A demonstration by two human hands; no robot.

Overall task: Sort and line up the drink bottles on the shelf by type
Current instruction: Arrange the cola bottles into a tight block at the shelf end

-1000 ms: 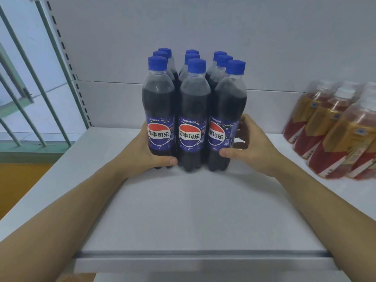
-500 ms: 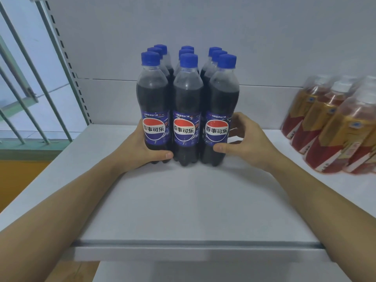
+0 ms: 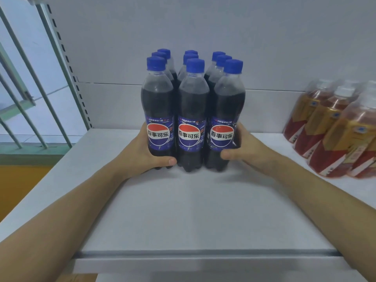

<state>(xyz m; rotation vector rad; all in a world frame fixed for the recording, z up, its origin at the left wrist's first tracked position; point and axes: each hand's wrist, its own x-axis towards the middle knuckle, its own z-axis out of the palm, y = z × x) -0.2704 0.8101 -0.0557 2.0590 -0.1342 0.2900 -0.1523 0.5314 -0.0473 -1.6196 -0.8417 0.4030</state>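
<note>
Upright, 9 glossy cola bottles (image 3: 191, 110) — hands (image 3: 140, 151) cupping.

Rear rows of the dark cola bottles with blue caps (image 3: 191, 110) hidden behind the front three, only caps and shoulders showing. Fingers of both hands, left (image 3: 142, 153) and right (image 3: 250, 151), hidden behind the block; thumbs visible. Amber tea bottles with red-gold labels (image 3: 333, 127) blurred, label text unreadable, group cut off by right edge. White metal shelf (image 3: 189, 210) cut at the sides.

Nine cola bottles (image 3: 190, 110); tea bottles (image 3: 333, 127) uncountable.
</note>
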